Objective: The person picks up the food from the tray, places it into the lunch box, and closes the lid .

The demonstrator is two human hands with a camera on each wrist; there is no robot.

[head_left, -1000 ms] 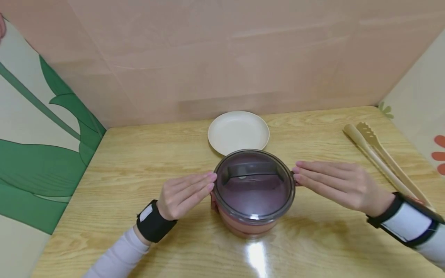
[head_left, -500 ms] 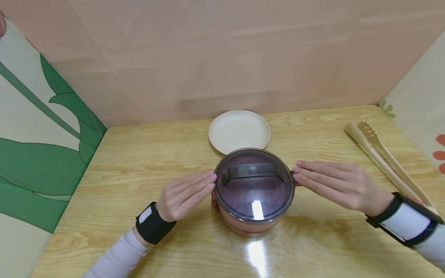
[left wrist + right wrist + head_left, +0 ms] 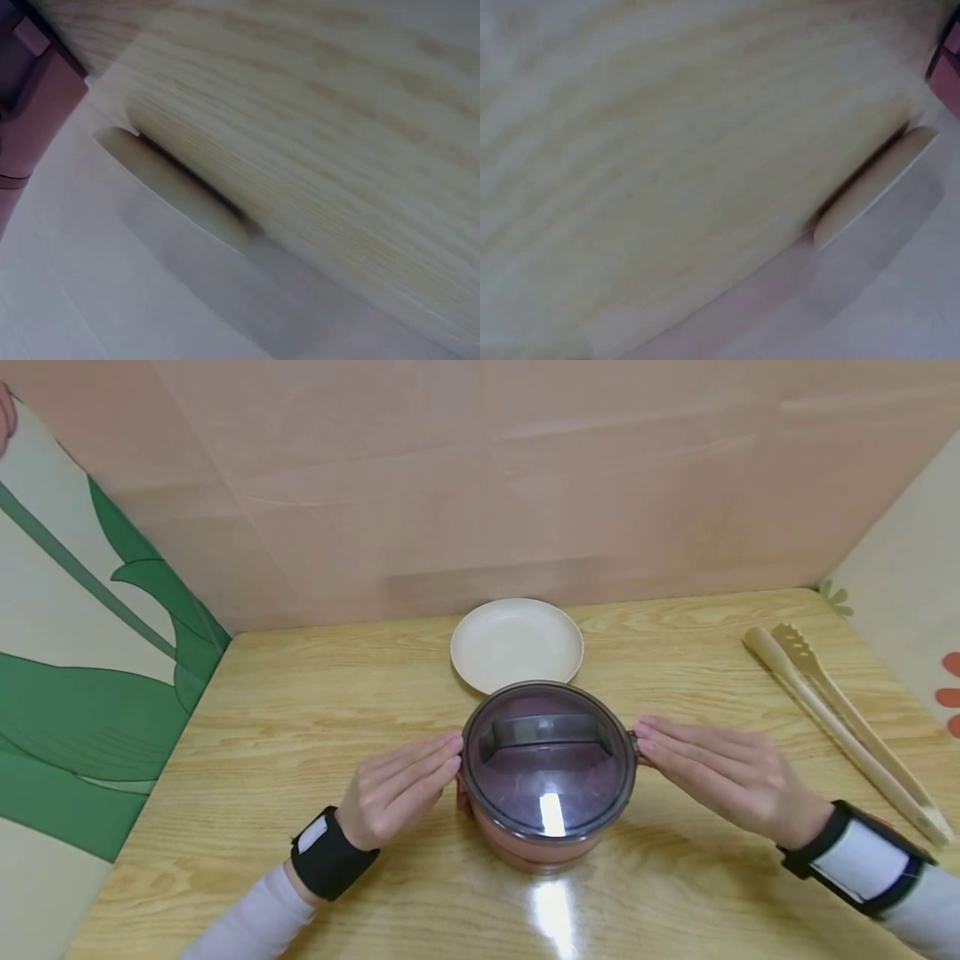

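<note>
A pink pot (image 3: 525,843) stands upright on the table, covered by a dark see-through lid (image 3: 547,785) with a dark grip bar across it. The straight fingertips of the left hand (image 3: 401,785) are right at the lid's left edge, above a pink side lug. At the right edge, the right hand (image 3: 723,772) has its extended fingertips against a small tab. Both thumbs are hidden. A corner of the pot shows in the left wrist view as a pink wall (image 3: 34,112) and in the right wrist view as a pink piece (image 3: 946,79); neither hand appears there.
Behind the pot, partly covered by it, lies a white plate (image 3: 517,643). Beige tongs (image 3: 847,727) lie along the table's right side. A pink sheet (image 3: 480,485) closes off the back, and printed panels (image 3: 90,727) stand at the sides.
The right hand and wrist have shifted slightly down and left, its fingers tilting a little at the pot's right tab. The left hand, pot and lid stay nearly the same.
</note>
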